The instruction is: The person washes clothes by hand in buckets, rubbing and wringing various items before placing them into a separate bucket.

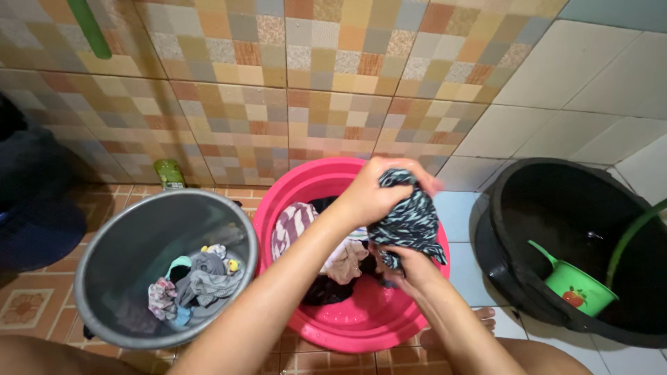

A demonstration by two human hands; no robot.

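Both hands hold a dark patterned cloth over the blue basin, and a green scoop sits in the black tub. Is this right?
Not quite. The head view shows the basin is pink, not blue. Both hands, left hand and right hand, hold the dark patterned cloth over it, and the green scoop sits in the black tub.

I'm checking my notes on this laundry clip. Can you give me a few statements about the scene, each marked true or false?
1. Both hands grip a dark patterned cloth above the pink basin. True; the left hand is on top and the right hand below.
2. The grey bucket is bare inside. False; a few clothes lie in it.
3. A green scoop sits in the black tub. True.
4. The pink basin stands to the right of the black tub. False; it stands between the grey bucket and the black tub.
5. The wall behind is plain white all over. False; much of it is multicoloured tile.
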